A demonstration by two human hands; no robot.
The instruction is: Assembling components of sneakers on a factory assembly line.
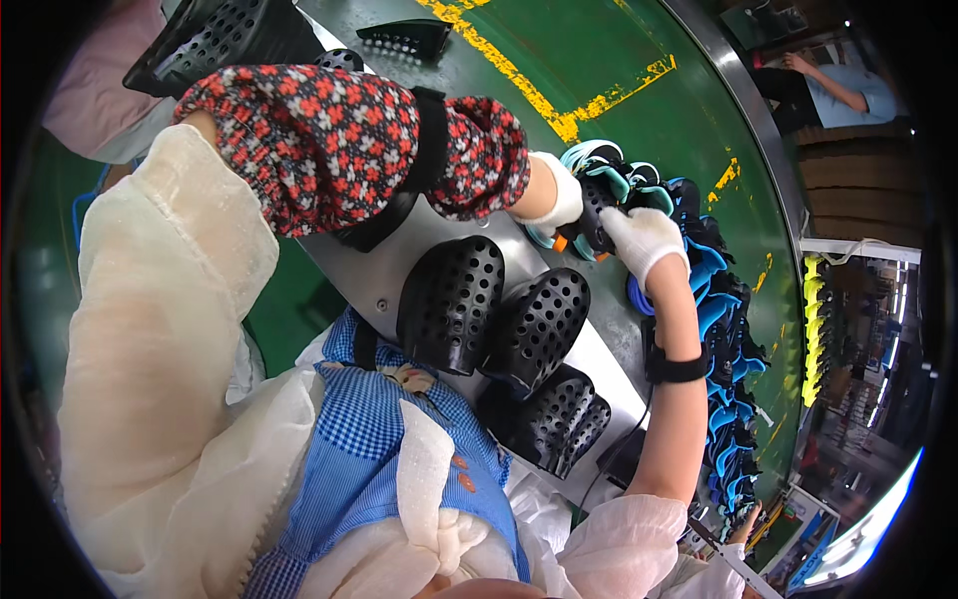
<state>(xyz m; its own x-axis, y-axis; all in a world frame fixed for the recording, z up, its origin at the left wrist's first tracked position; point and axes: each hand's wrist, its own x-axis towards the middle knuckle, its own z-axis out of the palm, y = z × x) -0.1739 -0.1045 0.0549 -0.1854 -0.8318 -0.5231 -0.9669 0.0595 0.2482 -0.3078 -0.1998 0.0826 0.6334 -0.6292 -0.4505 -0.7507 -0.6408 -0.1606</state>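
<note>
My left hand (559,197), in a white glove below a red-flowered sleeve, grips the side of a black and teal shoe (613,180). A black perforated shoe insert (593,205) sits at the shoe's opening. My right hand (642,238), also white-gloved, closes on this insert from the right, with its thumb along the edge. Some fingertips of both hands are hidden. An orange tab (560,244) shows just below the shoe. Nearer me, black perforated inserts (454,304) stand on the metal ledge, with another (544,324) beside them.
A long row of black and blue shoes (733,389) runs along the green surface (639,40) with yellow lines. More black inserts (409,40) lie at the top left. Yellow-green shoes (813,329) stand on a rack at right. Another person (848,95) is at the upper right.
</note>
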